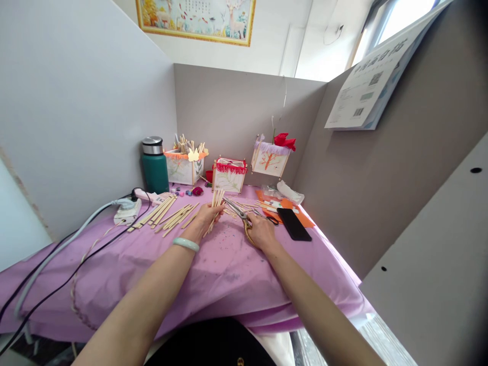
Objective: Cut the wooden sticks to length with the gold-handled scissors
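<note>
Here, nearest to me, my two forearms reach over the desk, which is covered with a purple cloth. On my left wrist sits a pale green bangle. At the left side of the desk, grey and black cables run to a white power strip.

My left hand is closed around a small bundle of wooden sticks; they are thin, light in colour, and fan upward from my fingers. My right hand is clamped on the handles of the scissors, whose metal blades point left toward the sticks, very near them; I cannot tell if they touch. The handles are mostly hidden under my hand.

Just left of my left hand lie more loose sticks in rows. To the right lies a black phone partly on orange paper.

Farther back stand a green bottle with a metal lid, a box holding sticks, a small paper lantern with red fringe and another lantern with a red flower. Small things between them are too tiny to make out. Grey partition walls close the desk on three sides, and a printed sheet hangs at the right.
</note>
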{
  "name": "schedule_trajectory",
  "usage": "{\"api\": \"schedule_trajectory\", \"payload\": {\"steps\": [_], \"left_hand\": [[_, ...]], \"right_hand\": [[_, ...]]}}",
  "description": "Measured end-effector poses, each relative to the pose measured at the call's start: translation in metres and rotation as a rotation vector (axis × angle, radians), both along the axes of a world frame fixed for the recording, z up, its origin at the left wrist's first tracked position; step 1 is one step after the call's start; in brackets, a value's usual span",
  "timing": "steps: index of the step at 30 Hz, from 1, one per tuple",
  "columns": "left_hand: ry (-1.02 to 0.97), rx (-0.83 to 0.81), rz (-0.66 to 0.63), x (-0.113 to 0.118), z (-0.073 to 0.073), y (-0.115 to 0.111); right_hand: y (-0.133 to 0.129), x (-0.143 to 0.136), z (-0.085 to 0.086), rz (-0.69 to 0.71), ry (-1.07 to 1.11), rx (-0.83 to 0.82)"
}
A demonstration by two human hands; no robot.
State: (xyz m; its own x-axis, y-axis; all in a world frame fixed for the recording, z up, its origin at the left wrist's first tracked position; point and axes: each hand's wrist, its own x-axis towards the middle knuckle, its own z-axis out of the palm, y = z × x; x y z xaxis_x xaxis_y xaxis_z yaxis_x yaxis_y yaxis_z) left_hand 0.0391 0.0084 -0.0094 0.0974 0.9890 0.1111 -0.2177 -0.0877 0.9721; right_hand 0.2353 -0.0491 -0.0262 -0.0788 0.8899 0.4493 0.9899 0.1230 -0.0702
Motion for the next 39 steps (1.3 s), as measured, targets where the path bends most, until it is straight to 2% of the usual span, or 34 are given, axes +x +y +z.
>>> {"api": "schedule_trajectory", "payload": {"steps": [5,16,28,30,34,39], "left_hand": [[0.007,-0.007,0.005,0.001,0.002,-0.001],[-0.008,-0.003,0.015,0.0,0.0,-0.001],[0.088,-0.013,0.083,0.001,0.002,-0.007],[0.071,0.005,0.052,0.003,0.003,-0.008],[0.039,0.049,-0.107,0.01,0.003,-0.011],[-0.065,-0.009,-0.088,0.008,0.005,-0.008]], "right_hand": [[0.001,0.001,0.0,-0.012,0.007,-0.043],[-0.002,0.002,0.0,0.02,0.012,0.0],[-0.001,0.0,0.001,0.006,-0.003,-0.031],[0.0,-0.001,0.001,0.012,-0.029,-0.067],[0.002,-0.001,0.001,0.034,-0.084,-0.129],[0.003,0.003,-0.001,-0.064,0.025,-0.069]]}}
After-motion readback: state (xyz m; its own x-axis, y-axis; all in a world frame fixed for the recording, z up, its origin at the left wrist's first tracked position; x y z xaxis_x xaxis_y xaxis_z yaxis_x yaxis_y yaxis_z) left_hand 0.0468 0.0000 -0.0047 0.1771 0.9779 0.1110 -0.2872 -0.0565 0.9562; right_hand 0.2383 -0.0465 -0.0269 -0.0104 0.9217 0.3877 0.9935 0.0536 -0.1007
